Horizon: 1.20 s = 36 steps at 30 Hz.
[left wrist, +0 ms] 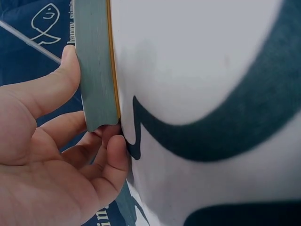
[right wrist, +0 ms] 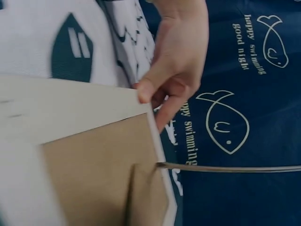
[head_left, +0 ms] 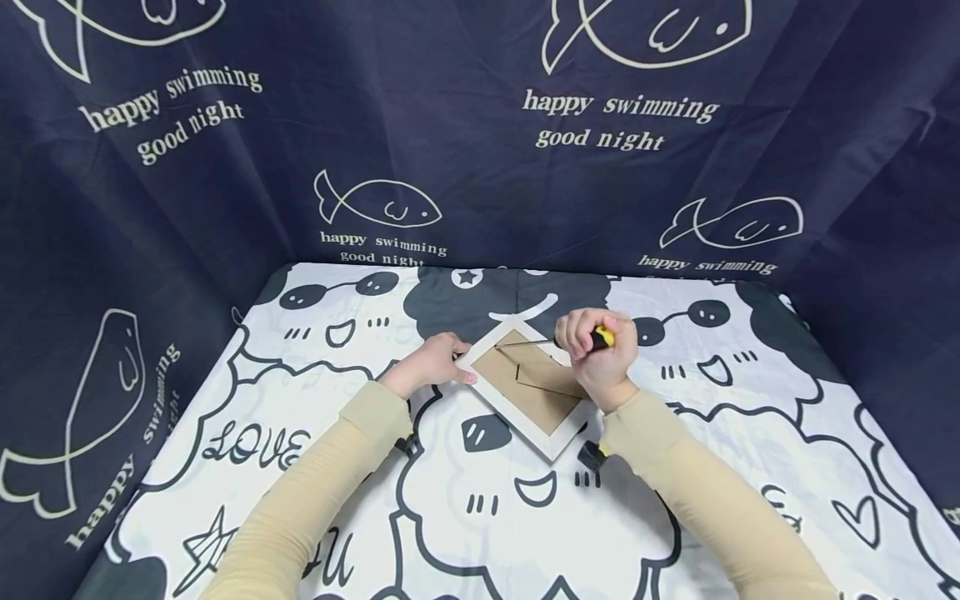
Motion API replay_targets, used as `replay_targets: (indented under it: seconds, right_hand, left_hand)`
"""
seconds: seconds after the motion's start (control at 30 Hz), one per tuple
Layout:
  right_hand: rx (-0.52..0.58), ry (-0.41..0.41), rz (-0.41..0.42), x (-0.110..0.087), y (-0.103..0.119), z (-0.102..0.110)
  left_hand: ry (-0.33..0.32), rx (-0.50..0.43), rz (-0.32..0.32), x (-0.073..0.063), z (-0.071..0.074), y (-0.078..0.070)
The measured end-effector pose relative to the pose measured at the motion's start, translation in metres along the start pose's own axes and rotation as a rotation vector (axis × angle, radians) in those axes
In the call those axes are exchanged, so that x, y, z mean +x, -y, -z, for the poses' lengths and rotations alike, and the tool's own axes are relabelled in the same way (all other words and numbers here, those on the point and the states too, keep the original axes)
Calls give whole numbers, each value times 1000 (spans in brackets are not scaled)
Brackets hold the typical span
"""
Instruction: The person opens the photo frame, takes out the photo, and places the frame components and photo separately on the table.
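A picture frame with a white border lies back side up, turned cornerwise on the cloth. Its brown backing board shows, with a flap on it. My left hand holds the frame's left corner, thumb on the upper face and fingers at the outer edge; the left wrist view shows the frame's side between thumb and fingers. In my right hand is a screwdriver with a yellow and black handle. Its thin metal shaft slants down to the seam between backing board and border.
A white cloth with black cartoon drawings covers the table. Dark blue curtains with fish drawings and lettering rise at the back and both sides. Small black devices sit at my wrists.
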State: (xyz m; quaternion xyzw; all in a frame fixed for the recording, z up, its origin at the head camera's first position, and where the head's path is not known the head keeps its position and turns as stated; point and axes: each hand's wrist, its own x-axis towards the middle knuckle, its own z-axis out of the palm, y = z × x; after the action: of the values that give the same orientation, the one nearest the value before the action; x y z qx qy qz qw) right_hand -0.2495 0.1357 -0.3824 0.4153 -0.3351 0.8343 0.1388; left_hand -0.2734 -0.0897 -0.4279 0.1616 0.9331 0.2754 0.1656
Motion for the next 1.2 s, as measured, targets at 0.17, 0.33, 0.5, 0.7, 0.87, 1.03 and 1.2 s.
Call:
replay_targets:
  seconds: [0.17,0.33,0.5,0.7,0.87,1.03,1.2]
  right_hand:
    - [26,-12,-82,17,-8,-2]
    - [51,-37,-198,33,-14,-2]
    - [20,-71,-290,48,-18,-4]
    - [30,-77,-293,45,-16,-2]
    - [73,-17,-202,28,-6,6]
    - [14,126,-89,9,5,13]
    - [-49,224,-29,-10,13,17]
  left_hand:
    - [1,9,-4,0,1,1]
    - [0,33,-23,1,2,1]
    - [1,35,-27,1,2,-1]
    - [-1,32,-2,1,1,-2]
    - [-15,-15,37,2,-1,-3]
    - [-33,-42,52,2,-3,-3]
    - [-37,-42,56,3,-3,-1]
